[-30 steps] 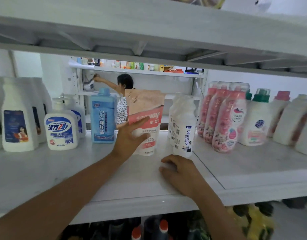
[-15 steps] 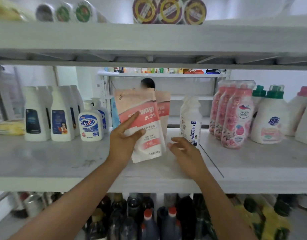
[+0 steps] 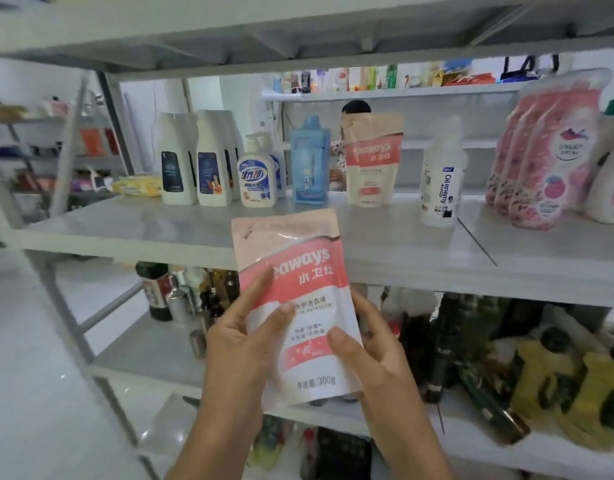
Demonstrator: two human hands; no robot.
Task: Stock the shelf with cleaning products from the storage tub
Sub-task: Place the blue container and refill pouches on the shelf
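Head view. A pink-and-white detergent pouch (image 3: 300,271) is held upright, label toward the camera, in front of the shelving unit and clear of every board; in the frame its top edge overlaps the front lip of the middle shelf (image 3: 125,233). The pouch is gripped by both hands. The left hand (image 3: 236,348) is closed on the left edge, with two digits pressed across the printed face. The right hand (image 3: 378,362) is closed on the lower right edge, with the thumb laid on the front and the fingers curled behind.

A second pouch (image 3: 371,161) of the same design is seen standing toward the back of the middle shelf, between a blue bottle (image 3: 309,161) and a white bottle (image 3: 440,181). Further left, a pump bottle (image 3: 255,178), tall white bottles with dark labels (image 3: 194,161) and a yellow pack (image 3: 137,185) are ranged. Pink floral bottles (image 3: 541,161) are grouped at the right. On the lower shelf, dark bottles (image 3: 160,292) and yellow bottles (image 3: 558,382) are stored. Behind the unit, a person (image 3: 356,107) is partly visible.
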